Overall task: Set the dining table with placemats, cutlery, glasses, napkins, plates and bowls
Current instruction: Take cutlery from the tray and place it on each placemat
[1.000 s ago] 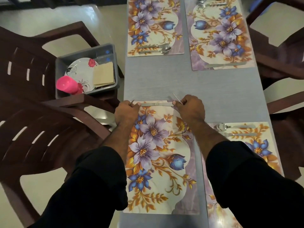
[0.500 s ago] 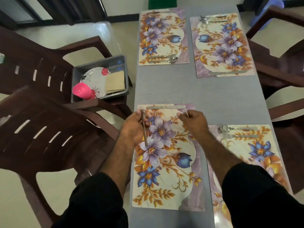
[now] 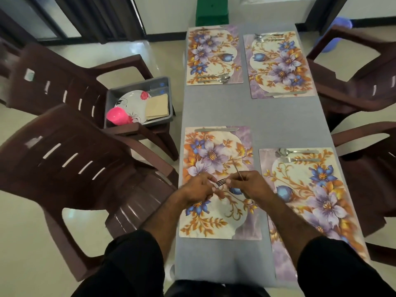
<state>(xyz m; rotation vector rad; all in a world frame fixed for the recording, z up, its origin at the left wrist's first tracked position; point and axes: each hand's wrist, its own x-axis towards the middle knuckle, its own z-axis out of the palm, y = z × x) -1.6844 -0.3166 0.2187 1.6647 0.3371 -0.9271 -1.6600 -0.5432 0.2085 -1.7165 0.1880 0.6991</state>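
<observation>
Both hands meet above the near left floral placemat (image 3: 216, 221). My left hand (image 3: 198, 188) holds a fork (image 3: 221, 182) whose tines point right toward my right hand (image 3: 249, 185). That hand pinches a thin metal utensil handle (image 3: 237, 171) that slants up and away; its head is hidden. A knife (image 3: 216, 129) lies along the far edge of this placemat. The near right placemat (image 3: 310, 200) carries a spoon (image 3: 296, 151) and a fork (image 3: 297, 160).
Two far placemats (image 3: 214, 54) (image 3: 280, 65) hold cutlery on the grey table (image 3: 257, 112). A grey bin (image 3: 139, 103) on a brown chair holds a floral plate (image 3: 132, 103), beige napkins (image 3: 157, 106) and a pink cup (image 3: 117, 116). Brown plastic chairs (image 3: 70, 168) flank both sides.
Both hands drew back from the far edge of the near left placemat, leaving the knife there, and came together over its middle. The fork in my left hand swung round to point right.
</observation>
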